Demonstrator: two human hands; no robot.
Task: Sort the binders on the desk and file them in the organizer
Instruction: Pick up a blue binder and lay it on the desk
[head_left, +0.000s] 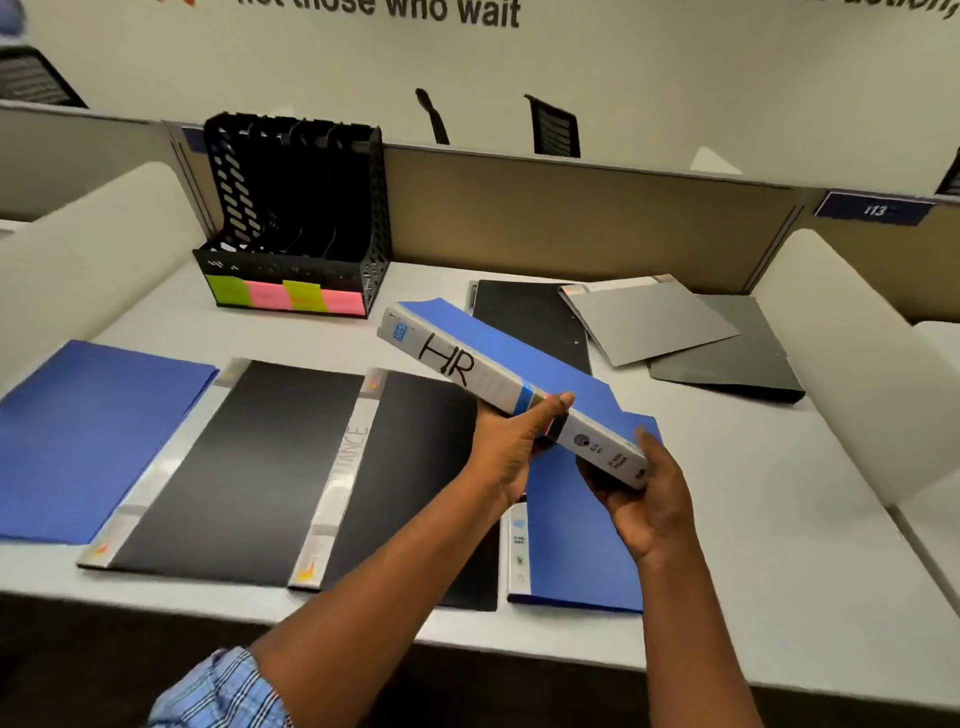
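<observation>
A blue binder (483, 343) with "HR" written on its white spine is held tilted above the desk, spine towards me. My left hand (511, 447) grips its spine near the middle, thumb on top. My right hand (641, 491) holds its near end from below. Flat on the desk lie a blue binder (88, 431) at the left, two black binders (244, 457) (415, 447) beside it, and another blue binder (576, 540) under my hands. The black slotted organizer (296, 208) stands at the back left with green and pink labels.
More binders lie at the back right: a black one (530, 317), a light grey one (649, 319) and a dark grey one (737, 353). A tan partition wall (571, 218) runs behind the desk. White side dividers flank the desk on both sides.
</observation>
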